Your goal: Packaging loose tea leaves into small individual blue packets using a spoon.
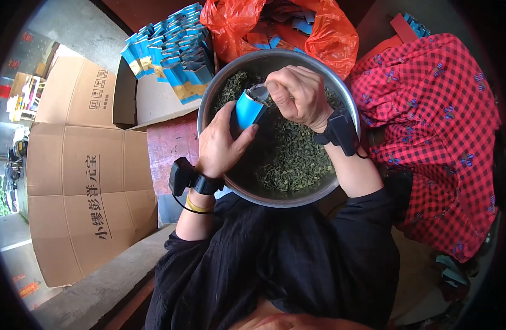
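My left hand (222, 142) holds a small blue paper box (250, 110) tilted, its open top towards my right hand. Dark leafy bits show at the box's mouth. My right hand (298, 95) is closed on a small see-through piece (259, 91) that reaches into this mouth; whether it is a scoop or a bag's edge I cannot tell. Both hands are above a wide round metal basin (351, 93). Dried green leaves, like tea (296, 159), lie in it, heaped at the near right and along the far rim.
Several upright blue-and-gold boxes (170, 53) crowd a shallow cardboard tray (164, 110) at far left. Behind the basin is a red plastic bag (335, 37) with blue and red pieces. Red checked cloth (434, 123) drapes at right. A large cardboard carton (88, 173) bearing writing stands left.
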`<state>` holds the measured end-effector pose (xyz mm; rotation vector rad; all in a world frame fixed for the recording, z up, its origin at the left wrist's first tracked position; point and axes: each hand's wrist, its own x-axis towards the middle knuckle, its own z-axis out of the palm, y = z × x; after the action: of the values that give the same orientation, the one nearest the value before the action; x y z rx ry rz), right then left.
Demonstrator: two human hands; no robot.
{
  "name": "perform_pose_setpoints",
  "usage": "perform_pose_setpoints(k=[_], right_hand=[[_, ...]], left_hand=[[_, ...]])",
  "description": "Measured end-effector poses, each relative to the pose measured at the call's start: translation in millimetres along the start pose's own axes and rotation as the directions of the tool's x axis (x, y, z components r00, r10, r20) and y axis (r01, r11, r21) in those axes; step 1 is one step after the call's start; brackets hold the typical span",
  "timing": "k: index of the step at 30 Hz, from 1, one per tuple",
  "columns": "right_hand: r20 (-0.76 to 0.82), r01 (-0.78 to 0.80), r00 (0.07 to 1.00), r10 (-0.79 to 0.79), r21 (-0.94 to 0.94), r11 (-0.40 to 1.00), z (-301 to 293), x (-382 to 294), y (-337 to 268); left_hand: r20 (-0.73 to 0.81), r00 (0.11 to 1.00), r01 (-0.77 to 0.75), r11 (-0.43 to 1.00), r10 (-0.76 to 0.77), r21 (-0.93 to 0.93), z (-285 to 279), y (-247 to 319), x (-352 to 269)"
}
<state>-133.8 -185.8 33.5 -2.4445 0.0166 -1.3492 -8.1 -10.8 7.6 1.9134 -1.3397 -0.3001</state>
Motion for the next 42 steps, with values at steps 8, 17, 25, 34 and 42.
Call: perform_pose_setpoints(k=[8,17,25,34,42], right_hand=[[-0.013,-0.489,0.872,0.49,0.042,0.871,-0.3,-6.4,18.5],[0.293,-0.518,0.735,0.611,-0.34,0.785,16.1,-26.6,43.4],[0.52,-0.833,0.48,0.707,0.017,0.553,21.8,-24.7,39.8],[0.232,-0.825,0.542,0.808,0.331,0.458,-2.4,-6.0,36.4],[0.081,-0.315,0.948,0.307,0.136,0.939,9.4,-6.9,5.3]], left_hand=[[0.009,1.0,0.006,1.0,-0.006,0.015,-0.2,-0.3,-0.2],[0.028,0.998,0.053,0.998,-0.053,-0.019,-1.3,1.7,-0.3],[0.03,0.999,0.04,0.999,-0.04,-0.021,-2.0,1.6,-1.0],[0.03,0.999,0.03,1.0,-0.029,-0.011,-1.5,-0.6,-1.6],[0.05,0.997,0.061,0.998,-0.061,-0.003,-1.3,1.4,-0.9]])
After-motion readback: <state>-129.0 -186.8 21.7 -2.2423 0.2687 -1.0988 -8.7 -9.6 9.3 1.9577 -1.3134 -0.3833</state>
